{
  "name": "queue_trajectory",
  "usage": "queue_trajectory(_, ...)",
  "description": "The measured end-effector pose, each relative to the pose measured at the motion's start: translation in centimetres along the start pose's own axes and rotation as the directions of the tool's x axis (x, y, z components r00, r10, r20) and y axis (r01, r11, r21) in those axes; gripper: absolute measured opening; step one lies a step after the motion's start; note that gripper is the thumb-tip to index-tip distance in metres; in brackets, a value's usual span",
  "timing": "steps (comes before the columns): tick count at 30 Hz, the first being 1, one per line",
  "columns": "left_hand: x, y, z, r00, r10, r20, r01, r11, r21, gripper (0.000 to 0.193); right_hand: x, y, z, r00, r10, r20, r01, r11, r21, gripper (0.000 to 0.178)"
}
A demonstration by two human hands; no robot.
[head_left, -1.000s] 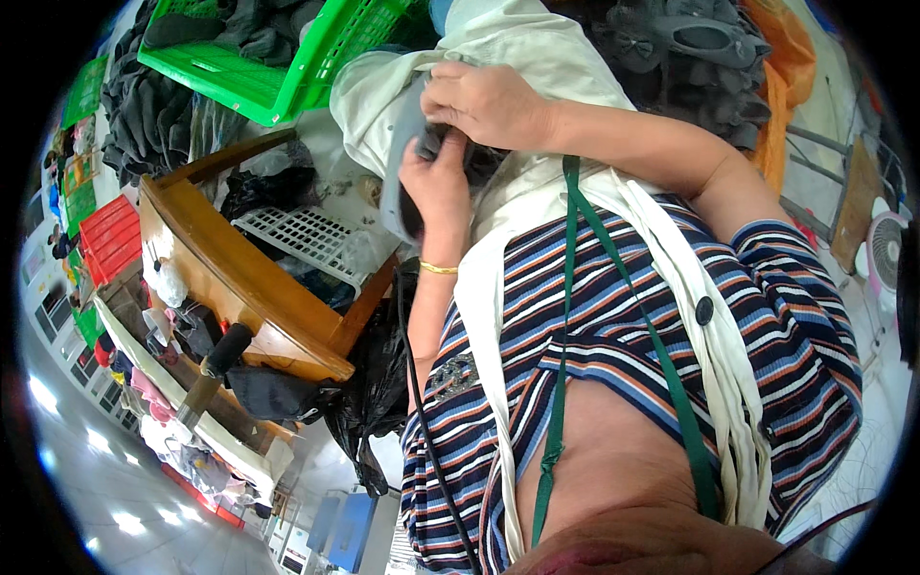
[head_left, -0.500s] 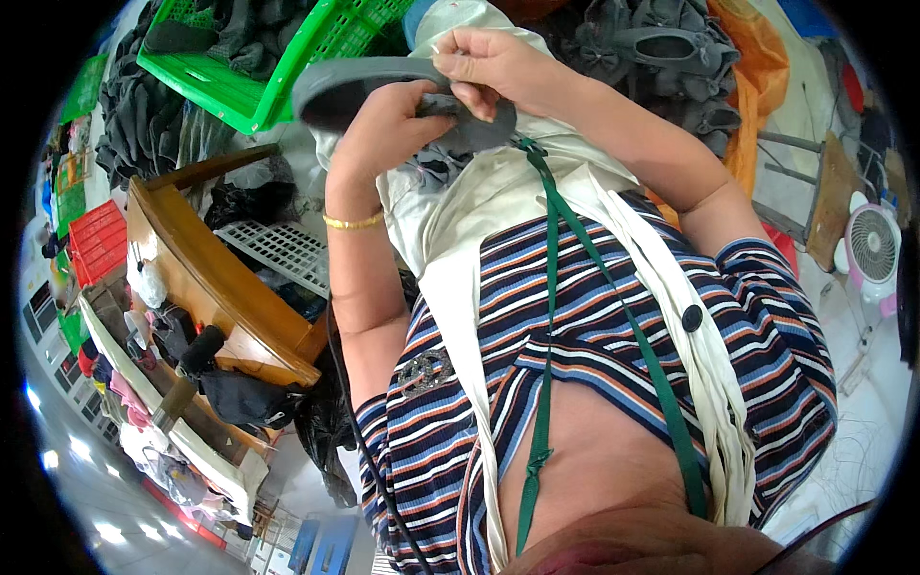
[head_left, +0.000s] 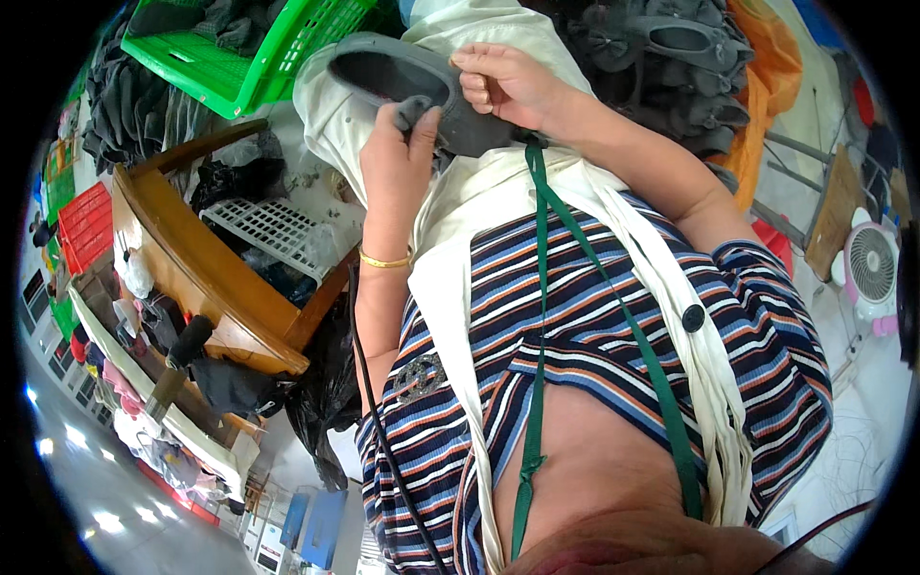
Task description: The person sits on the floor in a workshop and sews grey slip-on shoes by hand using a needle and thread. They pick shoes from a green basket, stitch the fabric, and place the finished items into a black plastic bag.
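A dark grey fabric shoe (head_left: 471, 131) rests on my lap over a cream apron (head_left: 546, 48), its oval opening facing up and to the left. My left hand (head_left: 398, 153) grips it at the near edge of the opening, with thumb and fingers pinching a bunched bit of grey fabric there. Whether that bit is sewn to the shoe I cannot tell. Over the toe part, my right hand (head_left: 508, 88) is closed with thumb and forefinger pressed together. Anything in that pinch is too small to make out.
A green plastic crate (head_left: 259, 72) with grey shoes stands at the far left, beside a wooden table (head_left: 206, 278). Many grey shoes (head_left: 676, 38) are piled at the far right by an orange sack (head_left: 767, 86). A white fan (head_left: 870, 264) stands right.
The shoe has turned so its opening shows more. My left hand has shifted nearer and right to the opening's edge; my right hand has moved slightly right and away from it.
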State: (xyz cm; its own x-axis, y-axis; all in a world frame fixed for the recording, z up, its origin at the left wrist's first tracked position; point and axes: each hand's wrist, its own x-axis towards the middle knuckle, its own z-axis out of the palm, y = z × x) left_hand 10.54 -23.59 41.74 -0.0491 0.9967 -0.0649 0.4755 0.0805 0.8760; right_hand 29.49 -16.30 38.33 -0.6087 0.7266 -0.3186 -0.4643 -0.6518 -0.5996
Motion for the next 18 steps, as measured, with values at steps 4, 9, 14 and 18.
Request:
queue_trajectory(4, 0.3, -2.3, -1.9, 0.950, -0.263, 0.165, 0.304, 0.899, -0.314, 0.025, 1.1, 1.6, 1.3, 0.994, 0.089, 0.061, -0.092, 0.995, 0.037, 0.011)
queue_trajectory(9, -0.5, -3.4, -1.4, 0.922, -0.285, 0.262, 0.387, 0.687, -0.615, 0.019, 0.5, 0.7, 1.0, 0.998, 0.060, 0.001, -0.060, 0.998, 0.031, 0.012)
queue_trajectory(14, -1.3, -3.4, 0.2, 0.901, -0.319, 0.293, 0.433, 0.675, -0.597, 0.013, -1.3, -0.8, 0.7, 0.986, -0.166, 0.031, 0.167, 0.986, -0.026, 0.013)
queue_trajectory(18, -1.7, -2.6, 0.8, 0.907, -0.337, 0.252, 0.418, 0.656, -0.629, 0.011, -1.9, -0.7, 1.1, 0.982, -0.188, 0.028, 0.188, 0.982, -0.022, 0.013)
